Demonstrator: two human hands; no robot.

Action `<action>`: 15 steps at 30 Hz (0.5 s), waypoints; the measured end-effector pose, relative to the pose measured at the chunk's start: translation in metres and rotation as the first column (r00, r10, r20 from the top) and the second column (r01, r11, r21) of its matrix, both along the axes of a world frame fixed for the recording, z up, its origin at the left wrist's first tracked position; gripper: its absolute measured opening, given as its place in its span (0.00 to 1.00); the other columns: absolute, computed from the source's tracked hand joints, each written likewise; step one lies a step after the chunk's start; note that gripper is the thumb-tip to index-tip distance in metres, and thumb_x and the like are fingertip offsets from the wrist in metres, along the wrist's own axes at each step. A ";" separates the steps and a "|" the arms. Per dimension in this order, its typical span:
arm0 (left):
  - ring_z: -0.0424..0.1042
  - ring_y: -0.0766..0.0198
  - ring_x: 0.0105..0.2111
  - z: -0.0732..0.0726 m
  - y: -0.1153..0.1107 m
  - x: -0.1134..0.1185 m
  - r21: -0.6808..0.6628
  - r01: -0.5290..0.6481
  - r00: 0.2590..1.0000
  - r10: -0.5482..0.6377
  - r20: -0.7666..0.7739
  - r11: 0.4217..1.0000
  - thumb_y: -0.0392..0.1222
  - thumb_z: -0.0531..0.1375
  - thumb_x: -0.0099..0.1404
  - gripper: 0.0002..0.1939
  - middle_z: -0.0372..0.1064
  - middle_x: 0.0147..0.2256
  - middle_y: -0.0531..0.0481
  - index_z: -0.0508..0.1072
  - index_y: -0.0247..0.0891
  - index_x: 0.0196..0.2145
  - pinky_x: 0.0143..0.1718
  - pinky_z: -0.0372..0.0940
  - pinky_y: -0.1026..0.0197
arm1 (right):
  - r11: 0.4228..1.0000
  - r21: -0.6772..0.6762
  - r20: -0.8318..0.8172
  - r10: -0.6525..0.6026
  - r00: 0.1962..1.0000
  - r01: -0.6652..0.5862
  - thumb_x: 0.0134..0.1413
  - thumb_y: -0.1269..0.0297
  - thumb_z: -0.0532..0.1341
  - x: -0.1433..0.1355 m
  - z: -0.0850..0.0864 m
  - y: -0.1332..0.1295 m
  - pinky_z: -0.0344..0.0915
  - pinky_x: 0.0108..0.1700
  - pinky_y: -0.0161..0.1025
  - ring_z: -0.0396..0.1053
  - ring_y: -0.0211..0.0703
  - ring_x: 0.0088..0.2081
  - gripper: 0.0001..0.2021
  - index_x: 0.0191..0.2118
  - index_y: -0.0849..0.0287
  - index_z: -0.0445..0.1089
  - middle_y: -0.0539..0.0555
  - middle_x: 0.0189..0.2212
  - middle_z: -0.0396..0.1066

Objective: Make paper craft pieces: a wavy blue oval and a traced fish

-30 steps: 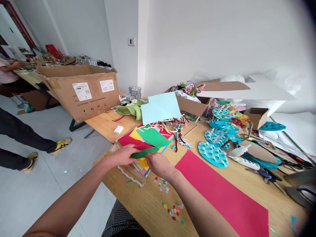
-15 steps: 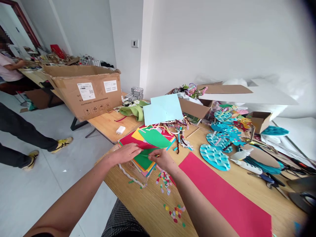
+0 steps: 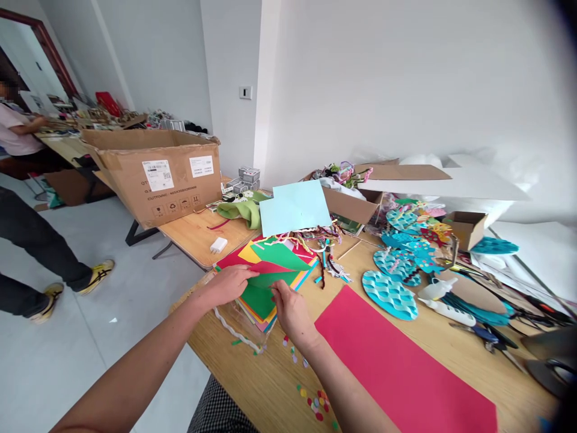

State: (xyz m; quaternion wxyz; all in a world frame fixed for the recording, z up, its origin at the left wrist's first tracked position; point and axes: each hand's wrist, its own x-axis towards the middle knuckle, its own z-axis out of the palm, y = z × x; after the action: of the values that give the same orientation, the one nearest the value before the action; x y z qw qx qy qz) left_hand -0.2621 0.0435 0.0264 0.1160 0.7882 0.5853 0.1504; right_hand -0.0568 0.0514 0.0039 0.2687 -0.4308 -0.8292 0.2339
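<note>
A stack of coloured paper sheets (image 3: 259, 305) lies near the table's left edge, with red, yellow, green and other colours showing. My left hand (image 3: 229, 284) is closed at the edge of a red paper sheet (image 3: 274, 267) on the upper part, which is raised a little. My right hand (image 3: 291, 310) pinches the edge of a green paper sheet (image 3: 273, 278) just below the red one. Part of the stack is covered by my hands. Right of them lies a long red sheet (image 3: 396, 361). Small paper dots (image 3: 315, 402) are scattered beside my right forearm.
Behind the stack rests a light blue sheet (image 3: 295, 207). Blue wavy ovals (image 3: 390, 294), glue bottles (image 3: 451, 313) and pliers (image 3: 489, 340) lie to the right. A large cardboard box (image 3: 175, 180) stands at the left. Another person's legs (image 3: 40, 246) are on the floor side.
My right hand has moved slightly down, and a wider gap shows between the raised sheets. The view has shifted slightly. At the left, the other person's feet appear farther left.
</note>
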 end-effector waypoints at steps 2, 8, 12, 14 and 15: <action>0.68 0.56 0.52 0.004 -0.001 0.001 0.016 -0.026 1.000 0.026 -0.008 1.000 0.32 0.46 0.62 0.25 0.70 0.51 0.44 0.70 0.38 0.53 0.53 0.62 0.55 | 1.000 0.006 -0.031 0.002 1.000 -0.002 0.64 0.67 0.46 0.004 -0.002 -0.002 0.61 0.33 0.32 0.72 0.41 0.31 0.10 0.37 0.57 0.63 0.53 0.28 0.71; 0.68 0.56 0.52 0.006 -0.001 0.003 0.025 -0.045 0.999 0.046 -0.027 0.999 0.29 0.46 0.60 0.26 0.70 0.51 0.43 0.70 0.37 0.53 0.53 0.62 0.54 | 0.998 0.051 -0.065 0.031 0.997 -0.028 0.65 0.65 0.44 0.019 0.008 -0.011 0.65 0.36 0.34 0.73 0.42 0.34 0.12 0.40 0.57 0.64 0.55 0.33 0.74; 0.67 0.57 0.53 0.004 -0.002 0.003 0.009 -0.042 0.999 0.042 -0.022 0.999 0.26 0.46 0.58 0.28 0.70 0.51 0.44 0.70 0.38 0.53 0.54 0.61 0.56 | 0.997 0.062 -0.080 0.050 0.996 -0.045 0.66 0.64 0.44 0.034 0.017 -0.021 0.67 0.37 0.35 0.74 0.42 0.37 0.13 0.43 0.57 0.64 0.56 0.38 0.74; 0.67 0.57 0.54 0.004 -0.003 0.003 -0.001 -0.041 0.999 0.041 -0.017 0.999 0.25 0.47 0.57 0.29 0.70 0.52 0.44 0.70 0.37 0.53 0.55 0.61 0.56 | 0.996 0.078 -0.094 0.058 0.994 -0.050 0.66 0.64 0.44 0.042 0.020 -0.028 0.68 0.36 0.34 0.74 0.41 0.36 0.12 0.45 0.57 0.64 0.56 0.39 0.74; 0.67 0.58 0.54 0.004 -0.003 0.003 -0.005 -0.042 0.999 0.041 -0.014 0.999 0.25 0.47 0.57 0.29 0.69 0.52 0.44 0.71 0.37 0.53 0.55 0.61 0.57 | 0.995 0.090 -0.101 0.062 0.993 -0.053 0.66 0.65 0.45 0.046 0.022 -0.032 0.68 0.35 0.33 0.74 0.40 0.35 0.12 0.45 0.57 0.63 0.56 0.38 0.74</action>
State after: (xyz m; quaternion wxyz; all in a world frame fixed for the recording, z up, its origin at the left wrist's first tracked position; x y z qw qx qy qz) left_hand -0.2589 0.0406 0.0303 0.1109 0.7767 0.6027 0.1457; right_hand -0.0106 0.0197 0.0259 0.3231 -0.3817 -0.8356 0.2276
